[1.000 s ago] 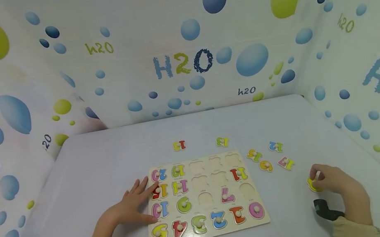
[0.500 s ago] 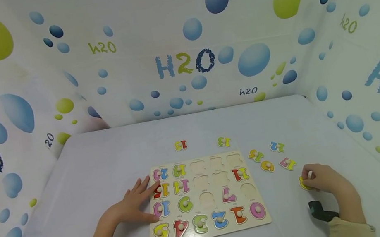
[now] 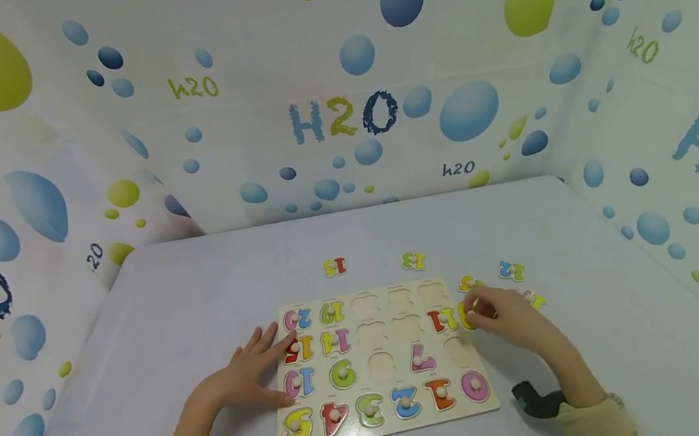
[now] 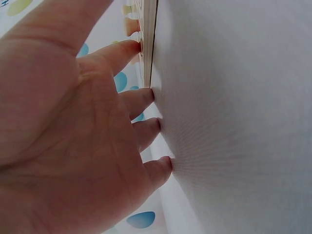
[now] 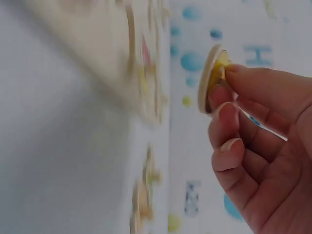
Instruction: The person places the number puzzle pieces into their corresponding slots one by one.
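A wooden number puzzle board (image 3: 391,427) lies on the table, several number pieces seated in it and several recesses bare. My left hand (image 3: 244,378) spreads its fingers over the board's left edge; in the left wrist view the other fingertips (image 4: 165,165) meet the tabletop beside it. Thumb and fingertips of my right hand (image 3: 512,318) pinch a yellow puzzle piece (image 5: 208,83), tilted on edge and raised above the table in the right wrist view. From the head, this piece overlaps the board's right edge near the 11 (image 3: 443,320), and the fingers hide part of it.
Behind the board lie two loose number pieces, one yellow and red (image 3: 334,267), one green and yellow (image 3: 414,261). Right of it are a blue and green 12 (image 3: 511,269), an orange and yellow piece (image 3: 469,283) and a pink and yellow piece (image 3: 535,299), partly covered by the right hand.
My right hand has carried the yellow puzzle piece leftward from the right of the table to the board's right edge. The left hand has stayed at the board's left edge.
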`<action>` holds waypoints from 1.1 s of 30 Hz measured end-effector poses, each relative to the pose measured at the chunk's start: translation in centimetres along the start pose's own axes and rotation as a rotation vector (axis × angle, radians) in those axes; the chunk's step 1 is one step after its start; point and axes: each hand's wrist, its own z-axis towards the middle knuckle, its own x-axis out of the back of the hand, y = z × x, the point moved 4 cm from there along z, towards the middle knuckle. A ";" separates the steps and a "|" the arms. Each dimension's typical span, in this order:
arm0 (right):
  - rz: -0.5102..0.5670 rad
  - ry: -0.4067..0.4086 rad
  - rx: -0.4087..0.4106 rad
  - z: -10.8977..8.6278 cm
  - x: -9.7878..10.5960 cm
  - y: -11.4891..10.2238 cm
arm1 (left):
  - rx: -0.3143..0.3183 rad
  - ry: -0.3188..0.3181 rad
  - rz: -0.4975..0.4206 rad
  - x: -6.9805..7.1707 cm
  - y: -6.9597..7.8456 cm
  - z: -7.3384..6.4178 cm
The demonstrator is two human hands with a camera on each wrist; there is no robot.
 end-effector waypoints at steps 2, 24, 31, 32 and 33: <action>0.012 -0.023 0.048 0.7 -1.3 -1.4 | -0.001 0.000 -0.002 0.0 0.0 0.0; -0.044 -0.224 0.090 3.7 -10.4 -8.5 | 0.002 0.007 0.004 -0.1 0.0 0.0; -0.040 -0.219 0.089 3.6 -10.6 -8.5 | 0.012 0.006 0.004 -0.2 -0.4 0.2; -0.039 -0.221 0.086 3.7 -10.6 -8.5 | 0.009 0.008 0.008 -0.2 -0.4 0.2; -0.038 -0.223 0.083 3.7 -10.6 -8.5 | 0.013 0.006 0.007 -0.3 -0.4 0.1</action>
